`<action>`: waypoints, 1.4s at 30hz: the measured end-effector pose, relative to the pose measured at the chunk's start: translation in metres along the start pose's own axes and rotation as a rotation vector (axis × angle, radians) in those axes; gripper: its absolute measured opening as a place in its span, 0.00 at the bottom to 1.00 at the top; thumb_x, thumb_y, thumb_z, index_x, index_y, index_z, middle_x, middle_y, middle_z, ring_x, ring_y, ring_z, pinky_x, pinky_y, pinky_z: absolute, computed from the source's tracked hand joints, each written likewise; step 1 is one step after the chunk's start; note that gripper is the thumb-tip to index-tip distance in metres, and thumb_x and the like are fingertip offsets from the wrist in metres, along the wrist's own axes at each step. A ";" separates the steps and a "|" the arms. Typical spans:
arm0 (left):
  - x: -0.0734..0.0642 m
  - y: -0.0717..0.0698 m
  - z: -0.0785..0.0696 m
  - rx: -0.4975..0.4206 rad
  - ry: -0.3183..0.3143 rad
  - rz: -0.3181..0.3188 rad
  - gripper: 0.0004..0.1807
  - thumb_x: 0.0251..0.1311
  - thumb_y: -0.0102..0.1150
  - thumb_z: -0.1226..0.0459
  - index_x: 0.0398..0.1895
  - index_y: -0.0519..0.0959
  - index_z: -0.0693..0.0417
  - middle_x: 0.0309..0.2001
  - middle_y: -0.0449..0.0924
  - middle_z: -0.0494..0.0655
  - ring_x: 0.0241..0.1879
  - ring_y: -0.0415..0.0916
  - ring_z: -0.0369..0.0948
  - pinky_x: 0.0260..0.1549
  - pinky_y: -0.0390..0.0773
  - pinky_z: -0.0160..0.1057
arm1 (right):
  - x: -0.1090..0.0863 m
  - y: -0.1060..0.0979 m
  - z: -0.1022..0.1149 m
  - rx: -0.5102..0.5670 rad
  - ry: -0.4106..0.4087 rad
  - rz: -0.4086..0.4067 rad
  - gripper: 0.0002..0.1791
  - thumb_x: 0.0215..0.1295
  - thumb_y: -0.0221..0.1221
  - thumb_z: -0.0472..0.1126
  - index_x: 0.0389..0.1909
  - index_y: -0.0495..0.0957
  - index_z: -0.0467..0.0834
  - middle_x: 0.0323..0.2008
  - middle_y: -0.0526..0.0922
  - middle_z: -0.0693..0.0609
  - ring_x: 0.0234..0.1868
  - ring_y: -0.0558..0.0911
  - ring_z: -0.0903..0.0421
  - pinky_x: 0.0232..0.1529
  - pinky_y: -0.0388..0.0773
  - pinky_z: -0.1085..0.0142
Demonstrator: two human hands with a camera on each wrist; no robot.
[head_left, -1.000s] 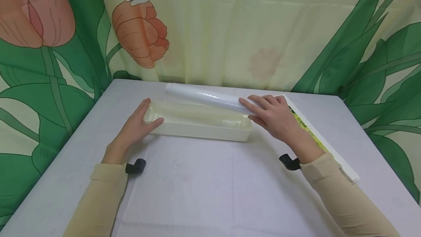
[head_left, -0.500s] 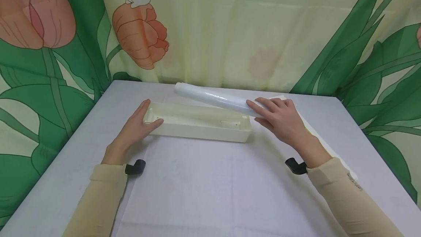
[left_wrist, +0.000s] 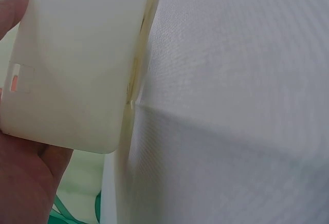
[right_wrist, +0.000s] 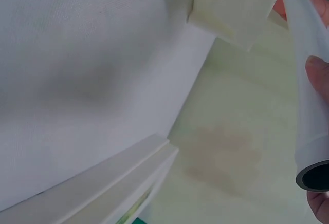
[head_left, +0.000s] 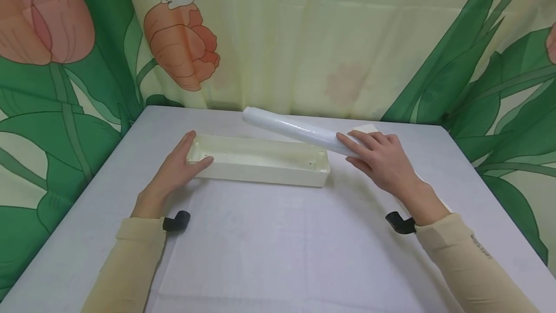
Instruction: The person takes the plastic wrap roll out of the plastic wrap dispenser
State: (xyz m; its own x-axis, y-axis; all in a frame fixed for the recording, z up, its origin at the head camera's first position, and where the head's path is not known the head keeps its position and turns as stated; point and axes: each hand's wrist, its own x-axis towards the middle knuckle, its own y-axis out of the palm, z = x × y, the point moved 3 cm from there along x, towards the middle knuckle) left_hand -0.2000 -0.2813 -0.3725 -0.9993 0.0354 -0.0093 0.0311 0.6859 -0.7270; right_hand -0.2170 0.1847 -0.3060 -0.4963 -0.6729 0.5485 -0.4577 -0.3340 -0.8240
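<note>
The left sleeve [head_left: 123,267] and right sleeve [head_left: 475,269] are showing beige fabric. A black, elbow-shaped left wrist unit [head_left: 176,222] and matching right wrist unit [head_left: 400,223] are protruding. A dark, illegible marking [head_left: 481,247] is lining the right sleeve.

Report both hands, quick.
Left hand: closed, gripping the near-side end of the box between thumb and fingers.
Right hand: closed, holding the roll.

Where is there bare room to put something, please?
Widest: the tablecloth before the cream box, between left sleeve and right sleeve. Also, from left sleeve to tablecloth's left edge. Crowded: around the box's right end, where the right hand holds the film roll.
</note>
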 end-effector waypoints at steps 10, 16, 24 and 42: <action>0.001 0.000 0.001 -0.005 0.004 0.003 0.57 0.66 0.57 0.38 0.82 0.35 0.55 0.81 0.33 0.54 0.79 0.34 0.54 0.73 0.43 0.61 | -0.012 -0.003 -0.006 -0.001 0.022 -0.011 0.32 0.80 0.35 0.65 0.68 0.73 0.53 0.55 0.80 0.43 0.45 0.79 0.37 0.35 0.70 0.44; 0.000 0.000 -0.001 -0.008 -0.003 0.006 0.58 0.66 0.56 0.37 0.82 0.35 0.55 0.81 0.32 0.55 0.79 0.34 0.54 0.73 0.43 0.61 | -0.020 -0.008 -0.010 -0.008 0.054 -0.006 0.33 0.79 0.34 0.66 0.68 0.73 0.53 0.56 0.80 0.42 0.45 0.79 0.36 0.35 0.70 0.44; -0.001 0.000 -0.002 -0.005 0.010 0.002 0.57 0.66 0.57 0.39 0.82 0.35 0.56 0.81 0.33 0.56 0.79 0.34 0.54 0.73 0.43 0.61 | -0.030 -0.013 -0.017 -0.021 0.079 -0.011 0.33 0.79 0.35 0.66 0.69 0.73 0.53 0.56 0.80 0.42 0.45 0.80 0.35 0.33 0.70 0.44; -0.001 0.000 -0.004 -0.004 0.011 0.008 0.57 0.67 0.57 0.39 0.82 0.35 0.57 0.81 0.33 0.56 0.79 0.34 0.55 0.72 0.43 0.62 | -0.052 -0.028 -0.025 -0.038 0.155 0.018 0.32 0.77 0.40 0.66 0.69 0.73 0.53 0.57 0.79 0.42 0.47 0.79 0.35 0.34 0.71 0.41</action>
State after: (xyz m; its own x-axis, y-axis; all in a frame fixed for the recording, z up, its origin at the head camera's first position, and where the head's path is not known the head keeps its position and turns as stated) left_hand -0.1988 -0.2790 -0.3697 -0.9988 0.0487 -0.0073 0.0388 0.6882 -0.7245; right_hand -0.1974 0.2455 -0.3081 -0.6113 -0.5677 0.5514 -0.4739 -0.2954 -0.8296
